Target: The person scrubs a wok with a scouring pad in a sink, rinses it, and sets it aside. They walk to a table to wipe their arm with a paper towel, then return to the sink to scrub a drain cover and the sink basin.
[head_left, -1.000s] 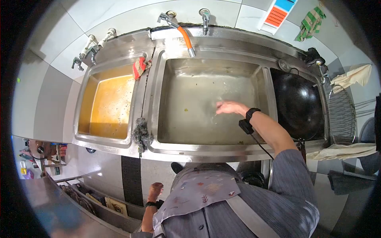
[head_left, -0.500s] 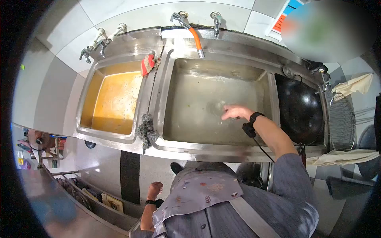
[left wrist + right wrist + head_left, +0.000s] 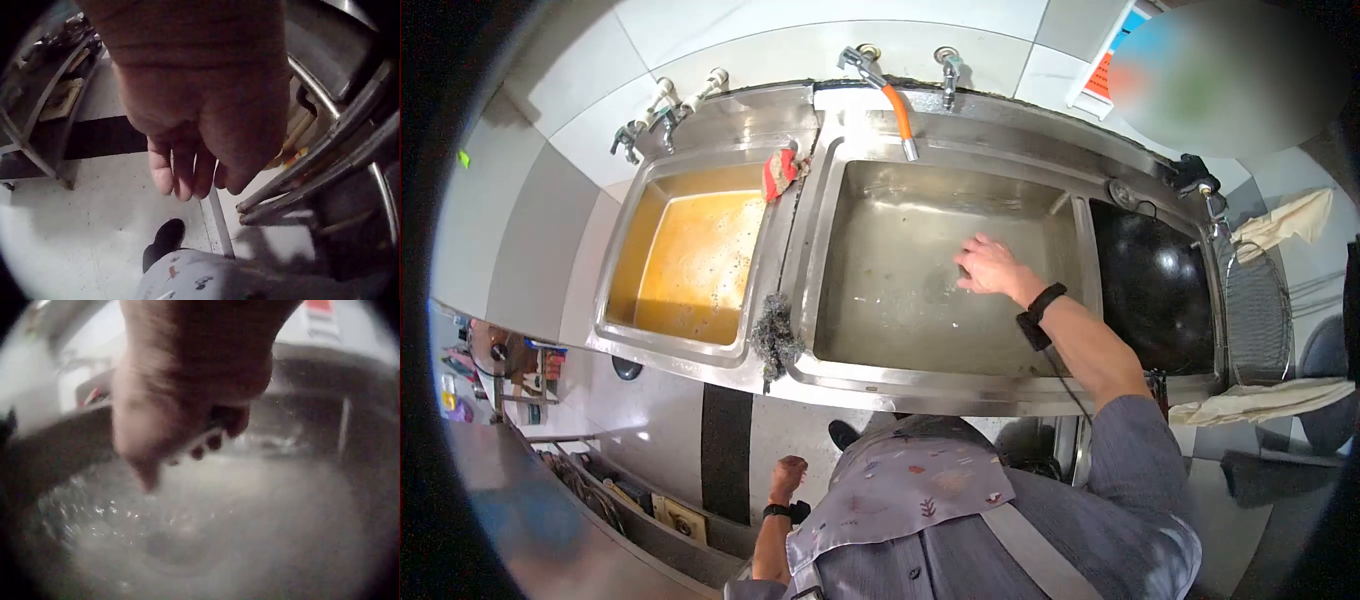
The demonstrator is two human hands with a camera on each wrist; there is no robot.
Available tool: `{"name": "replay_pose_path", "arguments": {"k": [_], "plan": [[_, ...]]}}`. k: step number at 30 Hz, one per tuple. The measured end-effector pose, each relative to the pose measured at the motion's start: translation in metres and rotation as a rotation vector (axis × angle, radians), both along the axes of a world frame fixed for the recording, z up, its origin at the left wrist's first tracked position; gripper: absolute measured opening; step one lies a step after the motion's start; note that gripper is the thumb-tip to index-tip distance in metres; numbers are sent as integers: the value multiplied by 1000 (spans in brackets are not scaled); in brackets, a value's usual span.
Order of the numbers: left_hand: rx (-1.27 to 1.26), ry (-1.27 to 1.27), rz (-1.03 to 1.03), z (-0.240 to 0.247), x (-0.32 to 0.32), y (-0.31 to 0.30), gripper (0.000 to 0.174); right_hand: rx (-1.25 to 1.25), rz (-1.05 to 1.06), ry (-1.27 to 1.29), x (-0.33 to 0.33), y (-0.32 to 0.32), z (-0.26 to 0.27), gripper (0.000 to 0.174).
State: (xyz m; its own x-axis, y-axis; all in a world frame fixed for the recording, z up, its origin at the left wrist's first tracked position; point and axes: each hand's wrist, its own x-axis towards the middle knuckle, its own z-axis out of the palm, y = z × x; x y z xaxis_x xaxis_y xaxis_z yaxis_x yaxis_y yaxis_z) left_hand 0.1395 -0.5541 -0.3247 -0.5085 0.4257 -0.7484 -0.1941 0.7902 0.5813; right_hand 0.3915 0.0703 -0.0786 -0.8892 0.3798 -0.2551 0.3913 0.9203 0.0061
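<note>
Cloudy water [image 3: 920, 310] fills the large middle basin [image 3: 830, 255] of a steel sink. Over this water my right hand [image 3: 990, 268] hovers, its fingers bent loosely and spread apart from the thumb. In the right wrist view the thumb of this hand [image 3: 181, 412] points down toward rippled, glinting water, and nothing shows in its grasp. My left hand [image 3: 788, 478] hangs beside the apron, away from the sink. Its fingers [image 3: 182, 178] droop relaxed above the floor in the left wrist view, holding nothing.
On the left is a basin of orange-tinted liquid [image 3: 700, 240]. A red cloth [image 3: 778, 175] and a dark scouring pad [image 3: 776, 335] lie on the divider. To the right sits a black wok [image 3: 1155, 290]. An orange-hosed tap [image 3: 897, 110] overhangs the middle basin.
My right hand has moved slightly over the water, and its fingers have spread more from the thumb. The head view has shifted a little. My left hand stays hanging.
</note>
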Motion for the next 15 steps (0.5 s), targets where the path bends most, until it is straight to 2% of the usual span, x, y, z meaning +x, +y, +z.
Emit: {"name": "replay_pose_path", "arguments": {"k": [1, 3, 4, 5, 6, 7, 8, 9, 10, 12, 13, 14, 15], "plan": [[67, 102, -17, -5, -9, 2, 21, -229, -159, 322, 6, 2, -28, 39], [260, 212, 62, 31, -23, 17, 20, -252, -196, 323, 10, 14, -15, 41], [317, 288, 140, 62, -28, 34, 19, -286, -241, 322, 14, 18, -13, 42], [297, 426, 142, 70, -46, 43, 19, -291, -241, 323, 16, 24, -11, 42], [259, 626, 87, 107, -54, 61, 19, -267, -264, 403, 20, 34, -10, 44], [330, 825, 105, 158, -48, 88, 20, -242, -282, 485, 23, 47, -9, 45], [267, 892, 136, 178, -57, 100, 19, -163, -290, 532, 27, 61, -7, 46], [207, 1004, 146, 226, -48, 126, 19, -91, -288, 580, 31, 76, -4, 47], [287, 1083, 154, 239, -50, 138, 18, -19, -282, 637, 37, 95, -2, 47], [398, 1078, 195, 258, -51, 159, 15, 79, -298, 770, 45, 120, 14, 47], [417, 1185, 139, 260, -51, 171, 16, 93, -380, 714, 50, 132, 29, 49], [384, 1153, 32, 274, -46, 184, 22, 71, -517, 491, 51, 159, 43, 51], [377, 1120, -23, 294, -35, 204, 29, 178, -549, 679, 63, 176, 38, 57]]}}
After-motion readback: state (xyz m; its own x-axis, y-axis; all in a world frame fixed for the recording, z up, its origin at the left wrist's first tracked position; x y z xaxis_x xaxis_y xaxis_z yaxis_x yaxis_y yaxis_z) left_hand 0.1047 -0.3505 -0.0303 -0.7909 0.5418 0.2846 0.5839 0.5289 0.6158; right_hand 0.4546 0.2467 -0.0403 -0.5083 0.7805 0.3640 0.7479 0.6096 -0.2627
